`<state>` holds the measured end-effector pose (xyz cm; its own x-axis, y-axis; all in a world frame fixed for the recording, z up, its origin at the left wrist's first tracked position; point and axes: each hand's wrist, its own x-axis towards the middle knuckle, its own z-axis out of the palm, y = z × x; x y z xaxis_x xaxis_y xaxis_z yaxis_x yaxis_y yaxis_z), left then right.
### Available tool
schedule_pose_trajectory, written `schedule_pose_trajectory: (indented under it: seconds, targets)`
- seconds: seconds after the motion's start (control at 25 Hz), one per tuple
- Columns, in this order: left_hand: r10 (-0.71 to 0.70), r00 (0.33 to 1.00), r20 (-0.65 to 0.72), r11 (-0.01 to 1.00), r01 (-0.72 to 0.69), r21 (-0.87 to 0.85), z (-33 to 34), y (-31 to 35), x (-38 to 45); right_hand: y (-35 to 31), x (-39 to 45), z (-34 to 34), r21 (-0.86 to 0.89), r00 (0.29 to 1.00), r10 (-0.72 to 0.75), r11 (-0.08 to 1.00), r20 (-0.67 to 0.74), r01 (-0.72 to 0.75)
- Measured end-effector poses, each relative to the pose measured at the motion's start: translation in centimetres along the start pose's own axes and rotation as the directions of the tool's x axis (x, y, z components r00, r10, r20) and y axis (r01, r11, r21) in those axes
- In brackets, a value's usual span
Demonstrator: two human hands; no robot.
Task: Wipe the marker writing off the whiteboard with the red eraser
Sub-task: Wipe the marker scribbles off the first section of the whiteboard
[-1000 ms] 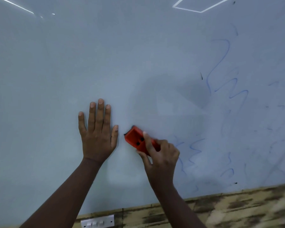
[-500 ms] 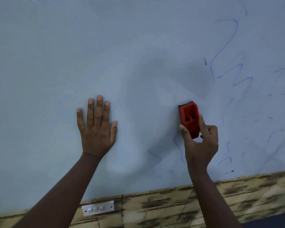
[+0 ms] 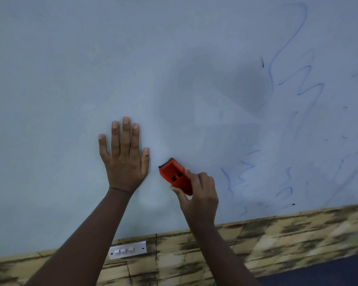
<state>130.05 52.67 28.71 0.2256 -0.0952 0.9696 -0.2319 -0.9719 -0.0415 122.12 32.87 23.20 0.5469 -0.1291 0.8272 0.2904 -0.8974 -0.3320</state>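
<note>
Two hands share the job: your left hand, fingers straight and apart, braces flat on the whiteboard, while your right hand clamps the eraser against it, beside the blue writing.

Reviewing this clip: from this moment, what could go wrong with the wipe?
1. The red plastic eraser, gripped by the right hand, sits close to the left hand flat on the pale whiteboard; a leftward stroke may bump it.
2. The blue marker scribbles lie far right and may get missed.
</note>
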Motion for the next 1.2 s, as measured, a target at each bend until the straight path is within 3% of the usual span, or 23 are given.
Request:
schedule_pose_trajectory:
  seconds: [0.08, 0.16, 0.28, 0.52, 0.64, 0.72, 0.88, 0.96, 1.04, 1.2]
  targets:
    - [0.011, 1.0, 0.004, 1.0, -0.011, -0.007, 0.1, -0.1, -0.4, 1.7, 0.2, -0.4, -0.024, 1.0, 0.012, 1.0, 0.004, -0.012]
    - [0.026, 1.0, 0.005, 1.0, -0.026, -0.016, 0.2, -0.2, -0.9, 3.7, 0.8, -1.7, 0.066, 0.978, 0.202, 0.978, -0.049, -0.198]
    - [0.019, 1.0, 0.013, 1.0, -0.018, -0.015, 0.4, -0.2, -1.6, 6.5, 0.8, -3.6, 0.265, 0.834, 0.546, 0.817, -0.073, -0.512]
    - [-0.001, 1.0, 0.018, 0.999, 0.002, -0.033, 0.7, 0.3, -3.2, 6.6, -2.1, -2.6, 0.341, 0.558, 0.828, 0.512, 0.046, -0.788]
    - [0.003, 1.0, 0.024, 1.0, -0.003, -0.014, 0.7, 0.3, -3.4, 6.8, -2.0, -2.2, 0.424, 0.469, 0.862, 0.357, 0.193, -0.832]
    - [0.002, 0.999, 0.039, 1.0, -0.001, -0.024, 0.7, 0.3, -3.6, 5.7, -0.1, -2.5, 0.563, 0.461, 0.833, 0.232, 0.305, -0.793]
    - [-0.001, 0.999, 0.05, 0.999, 0.003, -0.052, 0.7, 0.4, -4.4, 3.2, 3.7, -3.6, 0.621, 0.553, 0.773, 0.276, 0.31, -0.734]
    - [-0.007, 0.998, 0.056, 0.998, 0.011, -0.065, 0.8, 0.6, -4.7, 3.8, 2.7, -3.2, 0.609, 0.539, 0.779, 0.266, 0.321, -0.747]
    - [-0.022, 0.998, 0.064, 0.997, 0.027, -0.075, 0.9, 0.9, -5.3, 4.9, -0.4, -2.0, 0.572, 0.454, 0.81, 0.186, 0.371, -0.799]
    - [-0.06, 0.995, 0.076, 0.996, 0.065, -0.069, 1.5, 1.5, -6.5, 6.8, -7.2, 1.1, 0.514, 0.208, 0.859, -0.073, 0.468, -0.855]
